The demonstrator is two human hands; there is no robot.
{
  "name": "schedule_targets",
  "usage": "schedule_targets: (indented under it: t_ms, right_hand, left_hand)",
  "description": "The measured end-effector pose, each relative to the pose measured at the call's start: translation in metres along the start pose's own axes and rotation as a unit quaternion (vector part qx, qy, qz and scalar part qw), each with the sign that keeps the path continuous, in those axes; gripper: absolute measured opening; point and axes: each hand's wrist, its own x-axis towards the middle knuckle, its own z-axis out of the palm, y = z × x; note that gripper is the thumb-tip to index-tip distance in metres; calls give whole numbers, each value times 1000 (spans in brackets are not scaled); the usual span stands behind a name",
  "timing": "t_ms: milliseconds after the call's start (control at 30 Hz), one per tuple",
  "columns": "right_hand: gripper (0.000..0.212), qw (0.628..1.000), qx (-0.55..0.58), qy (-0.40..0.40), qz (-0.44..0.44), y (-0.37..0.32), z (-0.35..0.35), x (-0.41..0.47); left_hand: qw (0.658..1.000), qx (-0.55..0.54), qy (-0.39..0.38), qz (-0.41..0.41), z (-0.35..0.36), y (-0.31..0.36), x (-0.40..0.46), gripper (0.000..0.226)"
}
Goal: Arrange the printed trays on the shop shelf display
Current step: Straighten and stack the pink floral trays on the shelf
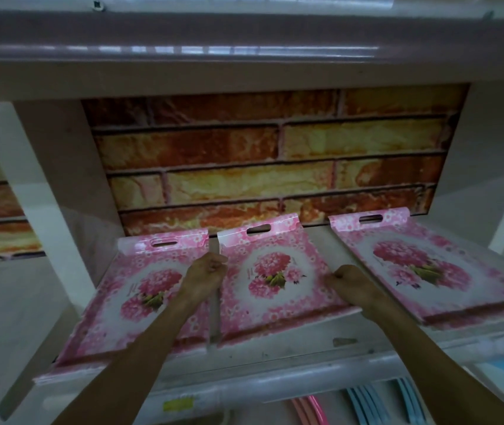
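Three pink trays printed with flower bouquets lie flat side by side on the white shelf (pixel 275 354). The middle tray (pixel 272 271) is held at both side rims: my left hand (pixel 204 271) is closed on its left edge and my right hand (pixel 351 282) on its right edge. The left tray (pixel 122 302) overhangs the shelf's front edge, and my left forearm crosses over it. The right tray (pixel 434 265) lies apart from my hands. Each tray has a slot handle at its far end, toward the back wall.
A brick-pattern panel (pixel 275 154) forms the back of the shelf bay. White uprights (pixel 30 194) stand at both sides, and another shelf (pixel 244 65) hangs low overhead. Below the shelf front, pink (pixel 308 412) and blue (pixel 367 406) plastic items stand on edge.
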Motion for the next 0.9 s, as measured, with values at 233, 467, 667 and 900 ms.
schedule_targets:
  t_ms: [233, 467, 667, 900]
  right_hand:
    - [21, 990, 129, 57, -18, 0, 1, -8]
    - [27, 970, 195, 120, -78, 2, -1, -24]
    - [36, 949, 260, 132, -118, -6, 15, -33]
    - [24, 942, 267, 110, -173, -31, 48, -38]
  left_hand:
    - [999, -21, 20, -17, 0, -2, -1, 13]
    - [996, -75, 52, -6, -5, -2, -4, 14]
    - [992, -93, 66, 54, -6, 5, -15, 23]
    - [981, -123, 135, 61, -34, -5, -26, 17]
